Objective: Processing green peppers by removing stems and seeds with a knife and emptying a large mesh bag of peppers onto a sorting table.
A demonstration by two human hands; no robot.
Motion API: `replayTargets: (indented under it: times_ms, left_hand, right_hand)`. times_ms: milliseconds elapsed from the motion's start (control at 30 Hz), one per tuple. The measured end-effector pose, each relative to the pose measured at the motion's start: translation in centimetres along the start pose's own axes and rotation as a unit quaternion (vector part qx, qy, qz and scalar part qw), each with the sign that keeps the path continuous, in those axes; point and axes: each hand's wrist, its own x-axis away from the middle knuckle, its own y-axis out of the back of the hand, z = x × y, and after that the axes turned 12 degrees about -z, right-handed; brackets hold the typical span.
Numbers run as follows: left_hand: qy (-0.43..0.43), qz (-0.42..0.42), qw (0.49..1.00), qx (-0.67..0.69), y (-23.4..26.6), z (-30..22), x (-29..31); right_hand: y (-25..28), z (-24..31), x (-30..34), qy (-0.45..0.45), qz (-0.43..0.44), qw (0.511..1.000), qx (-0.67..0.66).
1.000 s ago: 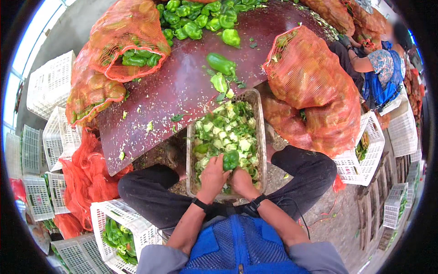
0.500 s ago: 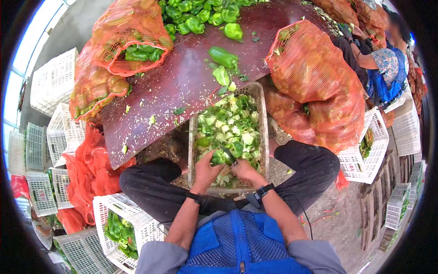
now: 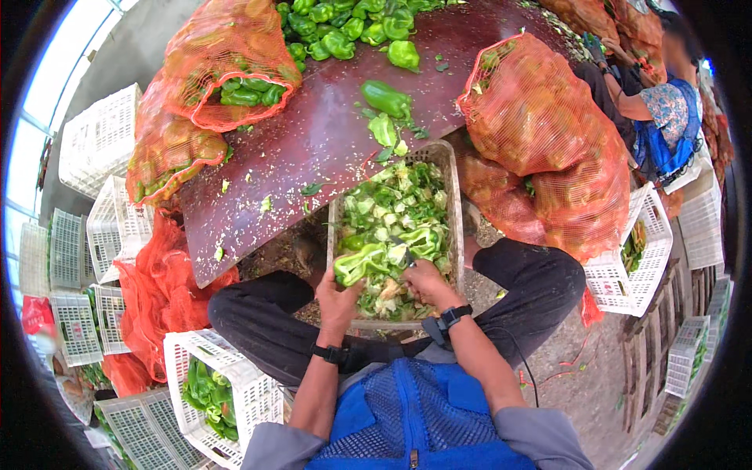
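Note:
My left hand grips a cut-open green bell pepper, its pale inside showing, above the near left part of a crate. In my right hand is a small knife, its dark blade pointing away from me and its handle mostly hidden by the fingers. Another opened pepper piece shows beside the blade; I cannot tell whether it touches it. Chopped pepper cores and scraps fill the crate between my knees. One whole long pepper lies on the dark red table beyond.
Orange mesh sacks bulge on the right, others on the left. A white basket with cut peppers stands by my left knee. Whole peppers are heaped at the far table edge. A co-worker sits at far right.
The pepper held near the knife now lies opened in my left hand, which has moved left. My right hand with the knife has drawn slightly right, apart from the left.

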Motion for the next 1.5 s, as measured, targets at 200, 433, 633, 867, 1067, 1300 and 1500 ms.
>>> replayTargets:
  times_ms: [200,433,633,867,1067,1300,1500]
  left_hand:
    - [0.042,0.011,0.987,0.156,1.7,-1.3,0.3]
    - [0.099,0.080,0.966,0.225,1.4,-3.1,1.2]
    - [0.167,0.091,0.916,0.353,0.1,-3.5,2.6]
    - [0.179,0.070,0.956,0.220,0.0,-2.2,3.2]
    - [0.142,-0.048,0.972,0.179,-1.3,-1.4,3.4]
    - [-0.108,-0.102,0.987,-0.053,-0.7,-3.4,3.0]
    - [-0.214,-0.188,0.955,-0.084,3.7,-9.4,2.0]
  right_hand:
    - [-1.8,2.3,4.2,0.304,-0.280,0.882,0.228]
    - [-2.0,7.3,10.7,0.482,-0.192,0.850,0.095]
    - [-3.6,5.7,10.7,0.550,-0.245,0.777,0.187]
    - [-3.4,3.8,8.7,0.497,-0.257,0.817,0.136]
    - [-3.5,3.6,8.3,0.380,-0.322,0.861,-0.101]
    - [-2.7,1.0,7.0,0.175,-0.285,0.933,-0.131]
    - [0.4,0.3,-0.1,0.316,-0.450,0.835,0.011]
